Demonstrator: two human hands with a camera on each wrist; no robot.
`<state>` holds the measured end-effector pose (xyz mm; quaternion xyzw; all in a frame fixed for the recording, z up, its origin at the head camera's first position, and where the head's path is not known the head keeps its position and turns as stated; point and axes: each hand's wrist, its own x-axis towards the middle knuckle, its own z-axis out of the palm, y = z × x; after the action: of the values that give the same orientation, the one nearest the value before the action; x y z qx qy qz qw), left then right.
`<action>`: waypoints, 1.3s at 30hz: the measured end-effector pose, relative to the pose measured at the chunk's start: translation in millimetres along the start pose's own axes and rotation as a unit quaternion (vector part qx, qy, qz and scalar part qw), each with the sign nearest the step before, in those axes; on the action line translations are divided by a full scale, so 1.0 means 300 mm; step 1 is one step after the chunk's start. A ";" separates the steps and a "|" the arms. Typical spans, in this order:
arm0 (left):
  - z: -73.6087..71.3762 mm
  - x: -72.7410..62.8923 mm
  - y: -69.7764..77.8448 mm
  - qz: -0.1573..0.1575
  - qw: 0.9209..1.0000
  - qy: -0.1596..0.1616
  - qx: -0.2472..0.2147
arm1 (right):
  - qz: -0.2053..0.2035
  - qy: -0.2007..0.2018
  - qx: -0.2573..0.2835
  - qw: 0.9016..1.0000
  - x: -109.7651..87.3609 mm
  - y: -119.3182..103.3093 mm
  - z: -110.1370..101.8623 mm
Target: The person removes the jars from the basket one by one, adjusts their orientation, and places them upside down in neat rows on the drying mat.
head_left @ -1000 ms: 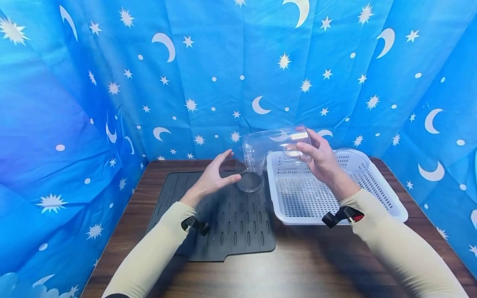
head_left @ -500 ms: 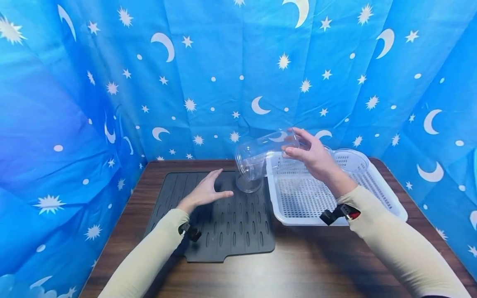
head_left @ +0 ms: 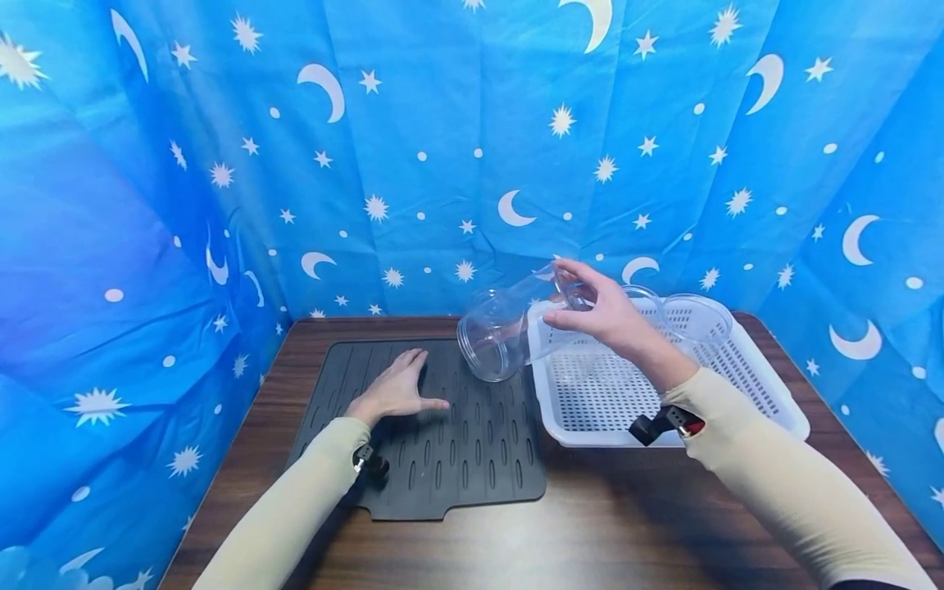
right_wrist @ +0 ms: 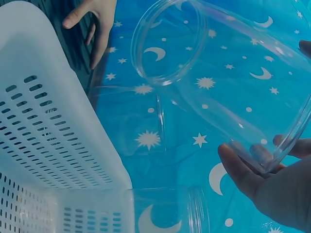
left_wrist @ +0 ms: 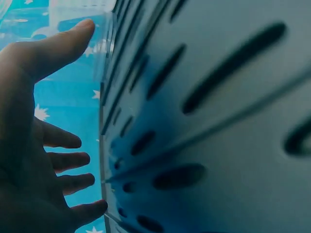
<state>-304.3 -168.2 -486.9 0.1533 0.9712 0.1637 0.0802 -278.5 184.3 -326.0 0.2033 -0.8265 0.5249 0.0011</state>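
Note:
My right hand (head_left: 601, 307) grips a clear plastic jar (right_wrist: 233, 73) near one end, thumb and fingers spread around it. The jar tilts, its far ringed end slanting down towards the back right of a black ridged drying mat (head_left: 472, 459). Behind it in the right wrist view, faint edges show another clear jar (right_wrist: 129, 116); the held jar overlaps it in the head view. My left hand (head_left: 394, 389) is low over the mat, thumb apart from the other fingers, holding nothing. In the left wrist view its fingers (left_wrist: 73, 158) stretch forward.
A white perforated basket (head_left: 546, 410) stands right of the mat under my right arm. Clear round-rimmed containers (head_left: 696, 318) are at its back. The brown wooden table (head_left: 501, 541) meets a blue moon-and-star cloth (head_left: 442, 98) at the back.
The held jar has moved left and down with my right hand, its far end tipping lower over the mat. My left hand has drawn back left and down, away from the jar.

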 end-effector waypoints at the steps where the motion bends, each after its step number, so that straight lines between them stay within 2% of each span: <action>1: 0.004 -0.001 -0.006 0.004 1.000 -0.001 0.008 | 0.000 0.000 -0.011 1.000 0.001 -0.001 0.003; 12: 0.029 -0.007 -0.026 0.017 0.998 -0.017 0.058 | -0.014 -0.011 -0.110 0.994 0.011 0.001 0.044; 17: 0.033 -0.005 -0.028 0.010 0.997 -0.030 0.068 | -0.048 -0.016 -0.161 0.986 0.014 0.000 0.077; 25: 0.026 -0.002 -0.022 0.009 0.997 -0.037 0.068 | -0.047 -0.043 -0.224 0.972 0.021 -0.002 0.129; 29: 0.023 -0.002 -0.025 0.009 0.997 -0.044 0.067 | -0.047 -0.054 -0.243 0.967 0.029 -0.006 0.151; 33: 0.023 -0.002 -0.027 0.009 0.997 -0.041 0.070 | -0.066 -0.062 -0.246 0.965 0.040 -0.005 0.171; 39: 0.024 -0.007 -0.025 0.007 0.997 -0.043 0.064 | -0.087 -0.061 -0.280 0.954 0.053 0.015 0.204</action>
<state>-302.8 -173.4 -495.9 0.1720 0.9741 0.0953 0.1112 -281.7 127.5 -354.0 0.2976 -0.9178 0.2573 0.0534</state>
